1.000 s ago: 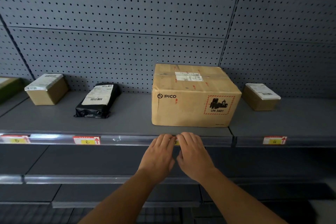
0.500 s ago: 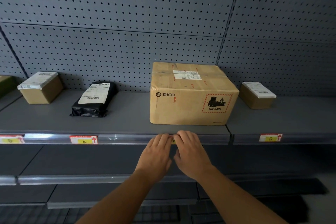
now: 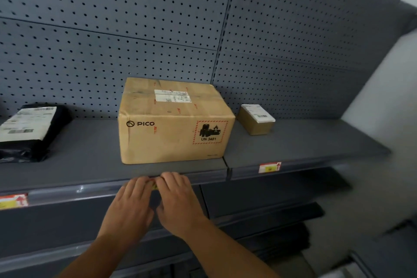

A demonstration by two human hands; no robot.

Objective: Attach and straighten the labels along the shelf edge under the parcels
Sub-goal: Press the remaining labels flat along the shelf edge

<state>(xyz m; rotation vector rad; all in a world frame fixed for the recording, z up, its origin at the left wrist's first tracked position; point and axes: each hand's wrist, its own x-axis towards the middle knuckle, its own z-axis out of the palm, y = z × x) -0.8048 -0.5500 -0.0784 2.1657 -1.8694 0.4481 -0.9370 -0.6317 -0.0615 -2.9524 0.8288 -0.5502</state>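
My left hand (image 3: 130, 205) and my right hand (image 3: 178, 198) lie side by side on the grey shelf edge (image 3: 203, 175), fingertips pressed on a small red and yellow label (image 3: 154, 185) that shows only between them. Just above stands the large PICO cardboard box (image 3: 173, 124). A second label (image 3: 269, 167) sits on the edge to the right, under a small brown parcel (image 3: 256, 119). A third label (image 3: 13, 201) shows at the left border, below a black bagged parcel (image 3: 29, 131).
Grey pegboard (image 3: 135, 40) backs the shelf. Lower shelves (image 3: 259, 194) step out beneath the hands. A pale wall or pillar (image 3: 383, 142) closes the right end of the shelving.
The view has swung to the right and tilted; the far-left box left the frame. Both hands stay on the label under the PICO box, fingertips slightly closer together.
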